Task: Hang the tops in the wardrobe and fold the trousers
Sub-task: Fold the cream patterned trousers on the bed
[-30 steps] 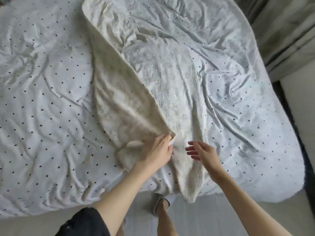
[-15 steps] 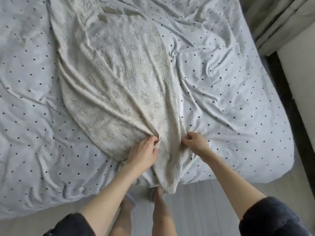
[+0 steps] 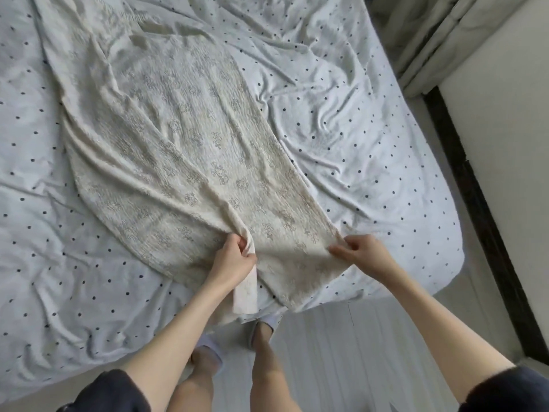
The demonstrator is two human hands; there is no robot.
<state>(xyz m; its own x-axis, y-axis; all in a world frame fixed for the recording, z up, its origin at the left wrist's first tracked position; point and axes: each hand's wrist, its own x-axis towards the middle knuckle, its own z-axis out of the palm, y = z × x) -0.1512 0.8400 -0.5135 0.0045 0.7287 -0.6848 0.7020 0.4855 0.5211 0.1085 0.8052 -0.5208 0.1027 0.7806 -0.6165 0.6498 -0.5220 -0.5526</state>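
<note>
While the left hand (image 3: 234, 258) pinches a gathered fold of the cream trousers (image 3: 190, 162) between thumb and curled fingers, the right hand (image 3: 364, 252) pinches the hem corner of the same leg at its outer edge, and the cloth is stretched flat between the two. A narrow pale strip of the garment hangs down from under the left hand, over the bed's near edge. The trousers lie spread lengthwise on the bed (image 3: 371, 138), running up and to the left from the hands, faintly patterned and creased. The bed's sheet is pale with small dark dots and rumpled. Beyond the bed's right side stand curtains (image 3: 430, 34) and a pale wall (image 3: 505, 144).
</note>
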